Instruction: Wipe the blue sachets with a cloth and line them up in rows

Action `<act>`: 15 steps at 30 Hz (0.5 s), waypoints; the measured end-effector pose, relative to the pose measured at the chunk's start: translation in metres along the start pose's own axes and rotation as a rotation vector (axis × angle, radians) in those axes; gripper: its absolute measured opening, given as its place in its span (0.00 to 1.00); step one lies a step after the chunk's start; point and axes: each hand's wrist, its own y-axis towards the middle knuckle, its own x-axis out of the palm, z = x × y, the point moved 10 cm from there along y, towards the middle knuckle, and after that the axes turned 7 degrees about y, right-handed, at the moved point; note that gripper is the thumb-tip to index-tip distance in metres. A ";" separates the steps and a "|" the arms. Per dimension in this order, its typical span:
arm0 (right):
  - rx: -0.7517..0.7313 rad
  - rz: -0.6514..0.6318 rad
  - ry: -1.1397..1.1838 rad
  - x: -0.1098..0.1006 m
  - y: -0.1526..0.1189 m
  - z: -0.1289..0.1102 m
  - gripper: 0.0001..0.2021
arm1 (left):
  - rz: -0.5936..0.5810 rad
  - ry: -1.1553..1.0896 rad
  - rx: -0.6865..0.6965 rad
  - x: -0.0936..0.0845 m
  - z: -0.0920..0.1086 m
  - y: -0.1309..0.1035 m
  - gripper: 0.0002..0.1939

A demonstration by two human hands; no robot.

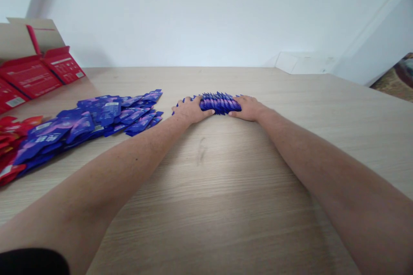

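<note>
A row of purple-blue packets (220, 103) stands tightly side by side on the wooden table, far out in front of me. My left hand (191, 110) grips the left end of the row, its fingers over the top and its thumb at the near side. On the right end my right hand (245, 108) is pressed in the same way, thumb along the near edge. Both palms partly hide the end packets. Left of my left hand lies a loose, overlapping heap of the same purple-blue packets (108, 112).
Red and orange packets (13, 139) lie at the far left beside the heap. Behind them stand open red cardboard boxes (34, 75) with raised flaps. A white box-like block (301, 62) sits at the back right against the white wall (193, 17). The wooden table (209, 189) spans the front.
</note>
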 end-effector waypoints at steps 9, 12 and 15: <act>0.017 0.018 0.017 0.001 0.005 0.005 0.52 | -0.009 -0.003 -0.009 0.001 0.001 0.006 0.54; 0.010 0.036 0.030 0.000 0.004 0.005 0.51 | -0.007 -0.008 -0.001 0.001 0.001 0.006 0.54; -0.010 0.066 0.051 -0.004 -0.001 0.004 0.51 | 0.002 -0.014 0.012 -0.001 0.001 0.004 0.54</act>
